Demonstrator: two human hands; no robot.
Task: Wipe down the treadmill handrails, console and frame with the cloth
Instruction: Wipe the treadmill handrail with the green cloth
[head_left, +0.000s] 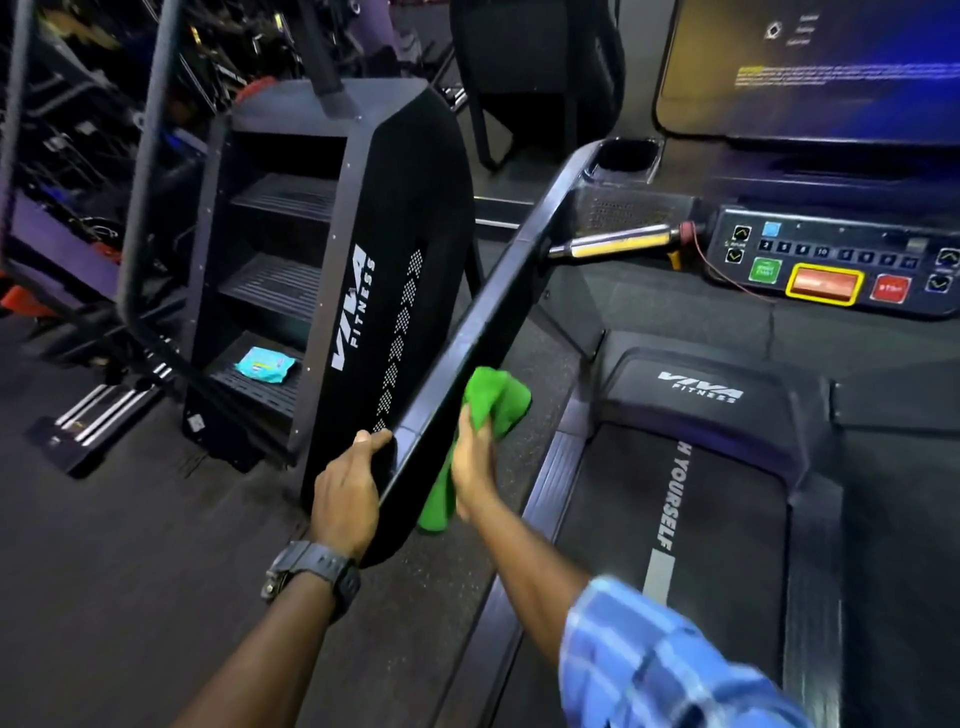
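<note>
In a dim gym aisle, on a black treadmill (691, 519); belt marked "YOURSELF", motor hood marked "VIVA FITNESS". To its left stands a tall black stair-climber machine (332, 291), same branding on its side panel, three ridged steps visible. Upper right: the treadmill's large screen (810, 67), lit blue with small unreadable text.

Left handrail (483, 332) runs diagonally from the cup holder (623, 158) near the console down toward the viewer. Console panel (836, 260) sits below the screen: green button, yellow-framed orange button, red button, row of number keys. A short metal grip bar (618, 243) joins rail to console; a thin red cord trails near it.

Left hand (345, 491), dark watch (311, 574) on its wrist, grasps the near lower end of the handrail, fingers curled over the outer edge. Right hand (470, 467), blue plaid sleeve (670, 670) pushed up the forearm, clutches the green cloth (493, 400), fingers wrapped into the bunched fabric. Cloth lies against the inner side of the handrail, just ahead of the left hand; one tail hangs down below the rail.

Small light-blue packet (265, 365) rests on the stair-climber's lowest step.
</note>
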